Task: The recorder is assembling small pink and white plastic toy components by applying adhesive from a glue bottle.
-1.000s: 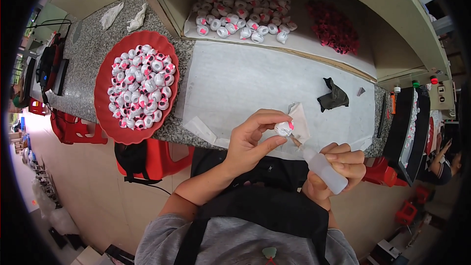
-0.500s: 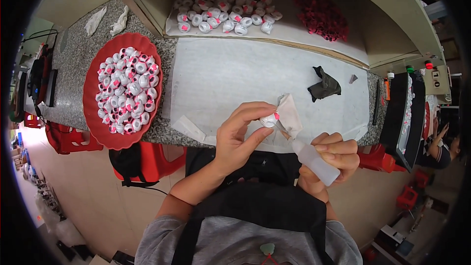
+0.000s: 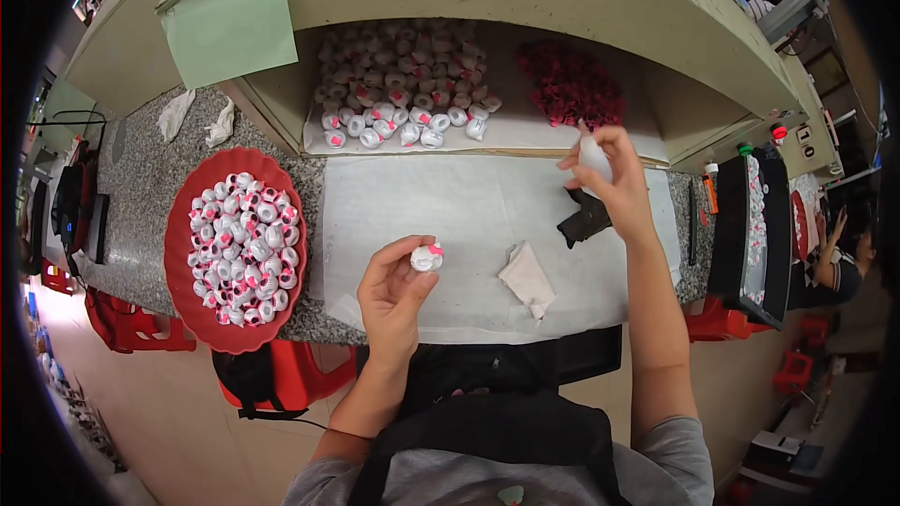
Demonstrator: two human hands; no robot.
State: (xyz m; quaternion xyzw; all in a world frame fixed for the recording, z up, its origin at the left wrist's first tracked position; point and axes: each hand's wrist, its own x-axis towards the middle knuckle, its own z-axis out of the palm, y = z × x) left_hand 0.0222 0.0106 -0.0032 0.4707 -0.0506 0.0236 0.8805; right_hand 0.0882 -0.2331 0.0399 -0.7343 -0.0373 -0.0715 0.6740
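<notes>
A small white round piece with bright pink patches (image 3: pixel 427 259) is pinched between the thumb and fingers of my left hand (image 3: pixel 391 298), raised over the white paper sheet (image 3: pixel 375 206). Farther off to the right, my right hand (image 3: pixel 621 189) grips a white squeeze bottle (image 3: pixel 593 163), its narrow nozzle pointing away toward the shelf. Just beneath that hand lies a crumpled black cloth (image 3: pixel 583 221), partly hidden by it. A folded off-white cloth (image 3: pixel 528 279) rests on the paper between my two hands.
At the left stands a red scalloped tray (image 3: pixel 178 253) piled with similar white-and-pink pieces. The shelf compartment ahead holds a heap of white pieces (image 3: pixel 403 84) and a pile of dark pink parts (image 3: pixel 572 84). Toward the right are an orange marker (image 3: pixel 710 197) and a black tray (image 3: pixel 736 253).
My right hand has carried the bottle away from the piece, far and right to above the black cloth. My left hand, still holding the piece, has drawn slightly left. The view has tilted up.
</notes>
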